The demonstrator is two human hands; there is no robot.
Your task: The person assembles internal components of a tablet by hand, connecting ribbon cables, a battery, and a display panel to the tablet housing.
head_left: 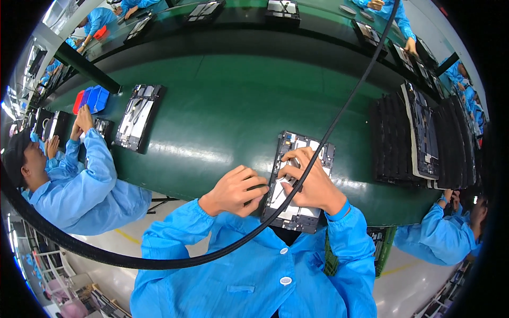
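Observation:
In front of me, at the near edge of the green table, an opened tablet (293, 213) lies with its black frame and silver-white inner parts facing up. My right hand (313, 183) is over its middle, with bent fingers and the thumb drawn together close to the surface. A small pale piece shows by those fingertips, too small to name. At the tablet's left edge is my left hand (237, 192), its fingers curled in and the fingertips close together. Whatever it may hold is hidden.
A black cable (347, 108) arches across the view, passing in front of my right hand. Another opened tablet (139, 117) lies left, near blue and red bins (95, 99). Black padded trays (392, 140) with a tablet stand right. Co-workers sit on both sides; a conveyor (238, 24) runs behind.

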